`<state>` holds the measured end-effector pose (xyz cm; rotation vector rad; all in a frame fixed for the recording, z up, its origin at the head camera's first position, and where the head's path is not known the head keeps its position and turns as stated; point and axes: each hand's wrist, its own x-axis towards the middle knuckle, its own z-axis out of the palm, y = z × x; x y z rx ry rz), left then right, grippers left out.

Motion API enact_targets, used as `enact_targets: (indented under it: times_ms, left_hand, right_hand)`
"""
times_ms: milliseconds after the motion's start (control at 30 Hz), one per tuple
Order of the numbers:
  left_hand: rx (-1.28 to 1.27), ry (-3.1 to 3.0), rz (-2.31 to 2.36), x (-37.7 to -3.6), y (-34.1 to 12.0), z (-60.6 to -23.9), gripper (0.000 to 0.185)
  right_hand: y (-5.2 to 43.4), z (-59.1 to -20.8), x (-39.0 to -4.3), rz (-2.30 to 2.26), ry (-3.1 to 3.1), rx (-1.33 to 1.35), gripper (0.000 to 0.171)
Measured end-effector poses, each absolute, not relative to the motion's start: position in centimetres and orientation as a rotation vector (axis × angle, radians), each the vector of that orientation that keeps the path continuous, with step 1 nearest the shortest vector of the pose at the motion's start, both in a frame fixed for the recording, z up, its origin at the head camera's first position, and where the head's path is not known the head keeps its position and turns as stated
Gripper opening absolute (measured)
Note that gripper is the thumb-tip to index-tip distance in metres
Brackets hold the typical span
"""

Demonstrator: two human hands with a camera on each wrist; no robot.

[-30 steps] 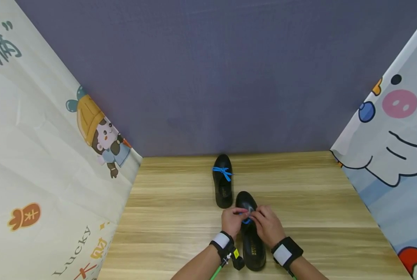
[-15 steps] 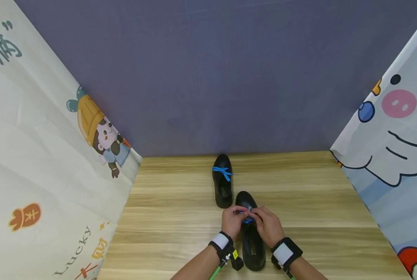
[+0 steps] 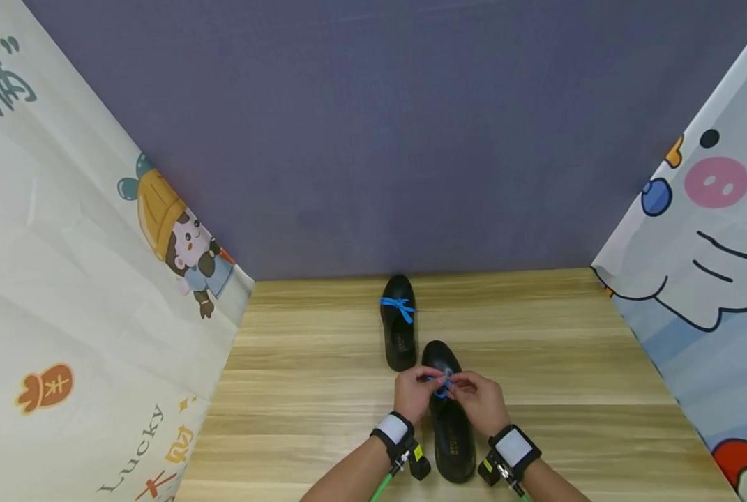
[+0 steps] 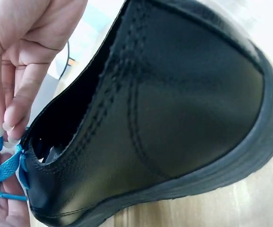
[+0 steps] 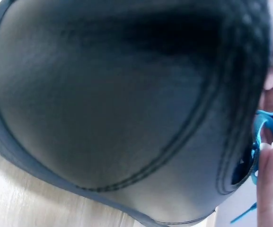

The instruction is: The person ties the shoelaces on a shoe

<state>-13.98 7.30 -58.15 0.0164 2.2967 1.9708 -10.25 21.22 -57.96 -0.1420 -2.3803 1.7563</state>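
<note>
A black leather shoe [image 3: 453, 446] stands on the wood-look floor, toe pointing away from me. Over its front, my left hand [image 3: 413, 394] and my right hand [image 3: 483, 404] meet, thumbs and fingertips pinching a blue shoelace [image 4: 7, 169]. The left wrist view has the lace in a loop between the fingertips, with one strand running across to the shoe's eyelet area. From the right wrist, a bent piece of the shoelace [image 5: 267, 124] shows beside the shoe's opening, and a loose lace end hangs lower. Fingers hide part of the knot area.
Ahead and slightly left sits a second black shoe [image 3: 401, 348], its blue lace [image 3: 400, 307] tied in a bow. A dark grey-blue panel [image 3: 411, 139] rises behind the floor [image 3: 310, 390]. Printed white curtains [image 3: 84, 279] flank both sides. Each wrist wears a strap with a camera.
More blue lace shows between the fingertips, now standing as a small loop. My right wrist has turned slightly, so its camera is visible. Both shoes stay in place.
</note>
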Motion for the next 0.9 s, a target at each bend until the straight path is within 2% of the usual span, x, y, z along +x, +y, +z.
enact_targets:
  times_ms: [333, 633, 900]
  left_hand:
    - [-0.067, 2.331, 1.918, -14.0, 6.8, -58.7, 0.006]
    - [-0.018, 2.277, 1.904, -13.4, 6.0, -59.2, 0.014]
    - [-0.103, 2.226, 2.053, -13.5, 5.8, -59.8, 0.016]
  right_hand:
    - [22.0, -58.0, -9.7, 1.708, -2.471, -0.106, 0.022]
    - [23.1, -59.3, -8.7, 1.422, -2.480, 0.177, 0.028]
    - [23.9, -60.0, -8.5, 1.311, -2.429, 0.288, 0.022]
